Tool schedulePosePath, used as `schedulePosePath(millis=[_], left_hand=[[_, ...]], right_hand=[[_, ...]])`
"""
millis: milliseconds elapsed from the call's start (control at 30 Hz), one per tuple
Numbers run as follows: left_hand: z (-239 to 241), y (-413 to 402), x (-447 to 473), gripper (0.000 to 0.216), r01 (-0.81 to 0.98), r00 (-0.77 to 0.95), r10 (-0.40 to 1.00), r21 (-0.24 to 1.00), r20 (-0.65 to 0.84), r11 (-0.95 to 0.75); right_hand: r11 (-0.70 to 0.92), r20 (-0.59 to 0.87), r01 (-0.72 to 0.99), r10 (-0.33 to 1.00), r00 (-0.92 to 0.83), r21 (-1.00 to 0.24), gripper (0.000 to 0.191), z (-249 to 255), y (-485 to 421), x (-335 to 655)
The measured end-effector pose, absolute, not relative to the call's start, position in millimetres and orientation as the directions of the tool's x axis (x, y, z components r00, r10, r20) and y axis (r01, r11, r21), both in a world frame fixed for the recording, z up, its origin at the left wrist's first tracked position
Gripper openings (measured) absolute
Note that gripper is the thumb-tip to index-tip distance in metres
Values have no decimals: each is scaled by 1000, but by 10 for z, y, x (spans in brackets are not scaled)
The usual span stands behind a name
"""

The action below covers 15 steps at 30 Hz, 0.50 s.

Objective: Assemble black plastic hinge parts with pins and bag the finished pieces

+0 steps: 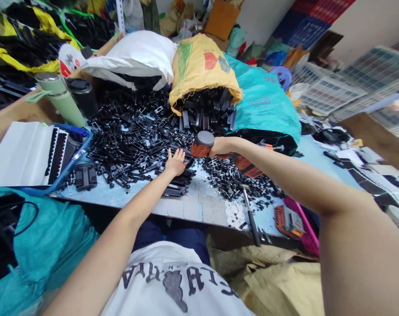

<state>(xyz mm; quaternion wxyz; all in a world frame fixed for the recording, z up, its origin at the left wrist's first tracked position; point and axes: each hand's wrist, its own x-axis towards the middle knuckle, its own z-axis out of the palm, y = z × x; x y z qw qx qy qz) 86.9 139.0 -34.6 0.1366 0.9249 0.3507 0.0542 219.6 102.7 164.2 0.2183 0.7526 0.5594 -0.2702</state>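
Note:
My right hand point(218, 146) is wrapped around an orange and black cordless drill point(201, 147), its round grey end facing up towards me. The drill's tip is hidden behind its body. Just left of it, my left hand point(176, 164) lies with fingers spread on long black plastic parts point(175, 189) near the front of the bench. A heap of small black plastic pieces point(130, 136) spreads out beyond my left hand. Under my right forearm is a pile of screws and small black caps point(224, 177).
A hammer point(251, 219) and a spare battery pack point(288, 220) lie at the front right edge. Behind stand a yellow sack point(202, 61), a teal sack point(263, 101) and a white sack point(136, 52). A green bottle point(63, 101) and a blue tray point(82, 151) are left.

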Motion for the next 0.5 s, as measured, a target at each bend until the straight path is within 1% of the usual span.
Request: schedulePosePath(millis=[67,133,233,367,500], left_hand=[[-303,1289,814,58,630,758,651,306,-45,-713],[-303,1134,727,63,617,771,633,327,-71,-716],[-372,899,587,76,606,774,631,359,-59,-710],[-426,785,484,82,588,773,635,370,5,-719],[-354,731,366,89,550,809,588,368,-12,-749]], right_hand=[[-262,-651,964,725,224,39,8,1680,992,2138],[-206,-645,977,739,195,59,8,1711,923,2102],[-151,-652,986,741,160,69,8,1702,807,2090],[-171,-688,980,699,192,100,9,1618,713,2085],[-139,-636,983,750,185,123,11,1617,617,2007]])
